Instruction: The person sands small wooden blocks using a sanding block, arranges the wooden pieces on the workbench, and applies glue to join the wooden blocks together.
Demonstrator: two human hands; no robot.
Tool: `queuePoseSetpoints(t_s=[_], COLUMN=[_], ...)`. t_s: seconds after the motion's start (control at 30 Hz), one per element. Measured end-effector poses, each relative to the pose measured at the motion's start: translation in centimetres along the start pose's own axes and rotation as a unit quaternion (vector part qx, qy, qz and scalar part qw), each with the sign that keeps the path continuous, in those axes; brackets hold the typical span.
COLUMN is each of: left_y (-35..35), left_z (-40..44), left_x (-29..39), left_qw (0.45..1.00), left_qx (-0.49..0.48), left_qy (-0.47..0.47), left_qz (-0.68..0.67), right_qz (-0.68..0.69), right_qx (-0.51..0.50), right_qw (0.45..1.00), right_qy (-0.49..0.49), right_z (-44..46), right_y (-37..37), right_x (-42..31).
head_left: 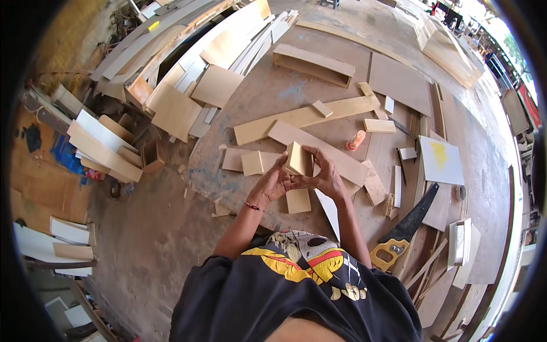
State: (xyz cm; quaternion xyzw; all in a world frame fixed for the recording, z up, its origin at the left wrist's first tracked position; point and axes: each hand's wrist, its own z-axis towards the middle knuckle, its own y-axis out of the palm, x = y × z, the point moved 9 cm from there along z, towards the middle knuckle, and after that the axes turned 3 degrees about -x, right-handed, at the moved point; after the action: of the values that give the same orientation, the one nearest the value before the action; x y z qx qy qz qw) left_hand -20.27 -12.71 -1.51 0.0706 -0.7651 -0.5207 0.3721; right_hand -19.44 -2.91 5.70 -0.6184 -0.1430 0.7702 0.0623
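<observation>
Between my two hands, above the workbench (213, 165), is a small wooden block (298, 159) that looks built of stacked pieces. My left hand (278, 181) grips its left side and lower edge. My right hand (326, 174) has its fingers round the right side and top. Long boards lie under and beyond the hands, among them a wide plank (307, 119). Small square pieces lie near: one (252, 163) to the left, another (298, 201) just below the hands. An orange-and-white bottle (356, 140) is to the right of my right hand.
A handsaw (407, 222) with a yellow handle lies at the right. An open wooden box frame (313, 65) sits at the back. Stacked boards (216, 45) fill the upper left. A white panel with a yellow mark (441, 160) lies at the right.
</observation>
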Motion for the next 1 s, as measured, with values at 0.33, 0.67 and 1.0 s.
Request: queuePoseSetpoints(t_s=[0.33, 0.67, 1.0], left_y=[1.7, 2.9, 0.8], left_z=[-1.4, -2.2, -2.6], left_x=[0.7, 2.4, 1.7], left_qw=[0.999, 0.985, 0.988], left_qx=[-0.029, -0.001, 0.042], left_qy=[0.027, 0.075, 0.047], left_qz=[0.003, 0.154, 0.14], right_qz=[-0.021, -0.12, -0.082], right_qx=[-0.01, -0.025, -0.041], right_qw=[0.999, 0.989, 0.994], right_qy=[-0.036, -0.086, -0.066], right_z=[-0.6, -0.4, -0.2], right_y=[-0.2, 1.2, 2.2], right_x=[-3.1, -5.9, -2.3])
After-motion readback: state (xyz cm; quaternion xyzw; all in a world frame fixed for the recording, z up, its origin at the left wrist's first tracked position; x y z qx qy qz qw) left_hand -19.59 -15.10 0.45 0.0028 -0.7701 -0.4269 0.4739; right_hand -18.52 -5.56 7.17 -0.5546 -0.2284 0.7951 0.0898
